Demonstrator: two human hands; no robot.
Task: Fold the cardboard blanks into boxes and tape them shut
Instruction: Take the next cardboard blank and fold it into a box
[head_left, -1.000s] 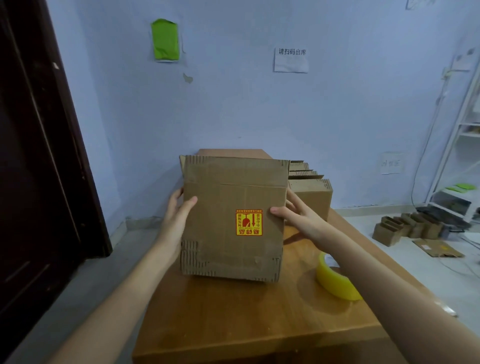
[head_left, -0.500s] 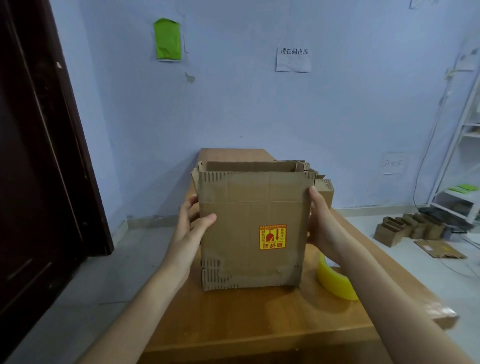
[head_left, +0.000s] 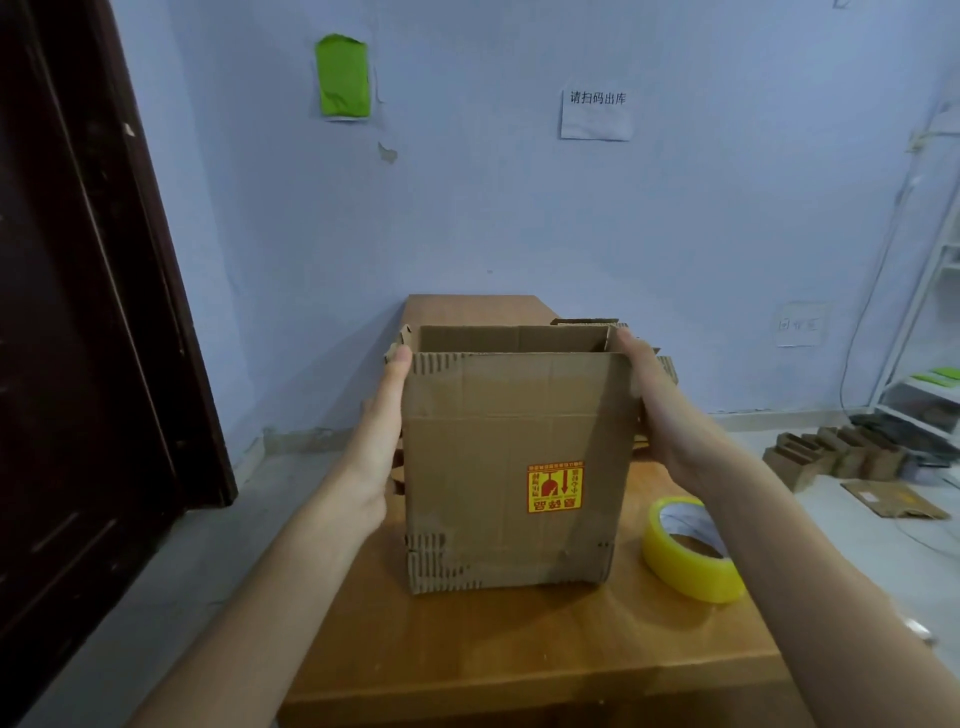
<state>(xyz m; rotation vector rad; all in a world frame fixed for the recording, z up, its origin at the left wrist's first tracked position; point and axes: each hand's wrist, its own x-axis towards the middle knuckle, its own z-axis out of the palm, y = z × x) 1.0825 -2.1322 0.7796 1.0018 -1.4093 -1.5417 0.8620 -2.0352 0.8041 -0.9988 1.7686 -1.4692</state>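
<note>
Box (head_left: 511, 467) squared up, top open, left hand (head_left: 375, 441) and right hand (head_left: 657, 415) flat against sides; next: fold flaps, grab tape (head_left: 691, 551) at 4 o'clock.

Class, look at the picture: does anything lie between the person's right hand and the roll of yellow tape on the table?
Nothing visible does. The right hand lies flat against the right side of the cardboard box. The tape roll lies on the table just below and to the right of that hand, with only bare tabletop between them.
</note>
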